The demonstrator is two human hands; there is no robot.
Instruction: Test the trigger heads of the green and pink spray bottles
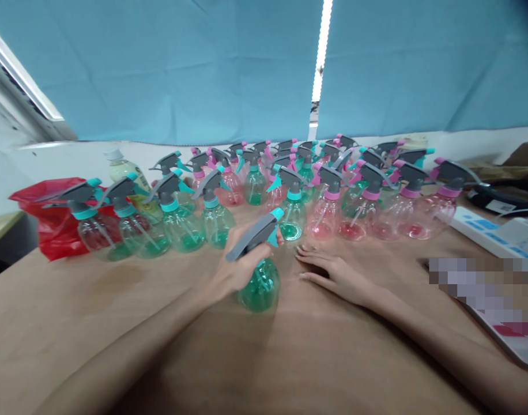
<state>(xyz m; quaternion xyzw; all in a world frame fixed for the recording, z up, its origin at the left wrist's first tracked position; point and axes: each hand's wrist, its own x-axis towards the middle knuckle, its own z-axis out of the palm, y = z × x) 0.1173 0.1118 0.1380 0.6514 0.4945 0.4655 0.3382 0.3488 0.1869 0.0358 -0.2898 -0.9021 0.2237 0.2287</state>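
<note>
The left hand (245,264) was closed around the neck of a green trigger spray bottle (260,291), which stood upright at the middle of the wooden table (290,363), nearer than all the other sprayers. Its grey and turquoise spray head (256,233) pointed to the far right; whether its base touched the wood could not be told. The right hand (335,275) lay open and palm down on the table, right of that bottle, gripping nothing, its fingers loosely bent and near the foot of a turquoise-collared bottle (293,222) just beyond. Left of that stood 4 green-tinted bottles (185,227) with turquoise collars, and right of it 4 pink-tinted bottles (325,216) with pink collars. More sprayers of both colours crowded behind, overlapping too much to count. At the far left, a red plastic bag (52,227) sat beside the leftmost sprayer, and a white-capped bottle (120,168) stood behind the row. On the right were a white and blue power strip (480,227), a black cable coil (497,199) beyond it, and, nearer, a flat object (521,346) with a pixelated surface.
</note>
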